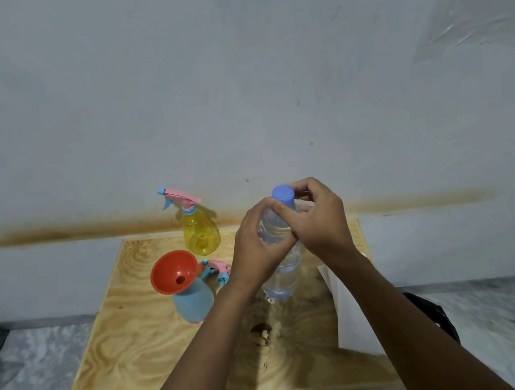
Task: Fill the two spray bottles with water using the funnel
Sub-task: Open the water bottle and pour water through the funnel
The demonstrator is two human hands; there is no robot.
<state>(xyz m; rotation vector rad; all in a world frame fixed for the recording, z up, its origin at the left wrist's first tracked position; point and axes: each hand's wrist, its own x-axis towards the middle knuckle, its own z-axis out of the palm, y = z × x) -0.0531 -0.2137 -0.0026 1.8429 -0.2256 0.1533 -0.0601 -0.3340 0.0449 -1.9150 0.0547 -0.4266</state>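
Clear plastic, upright and with water inside: this is the water bottle (282,274) that we hold with both hands over the right half of the wooden table (122,348). Our left hand (257,248) grips the bottle around its shoulder. Our right hand (316,219) is curled around the blue cap (283,195), with the thumb at the cap's lower edge. The two hands are close together, almost touching, and the cap is on the bottle. We judge that we are about to unscrew it.

The relation that matters for the pouring is this one. The orange funnel (174,272) sits in the neck of the blue spray bottle (193,299), to the left of our hands and lower than the cap. Our left hand is the nearer one to it. The long axis of the water bottle is nearly vertical now, so for pouring it must lean to the left, with its mouth over the funnel's bowl.

The yellow spray bottle (201,233) stands farther back, near the wall, with its spray head on. A loose spray head (217,269) lies on the table between the funnel and our left hand. A white sheet (351,314) lies at the right edge, partly under our right forearm.
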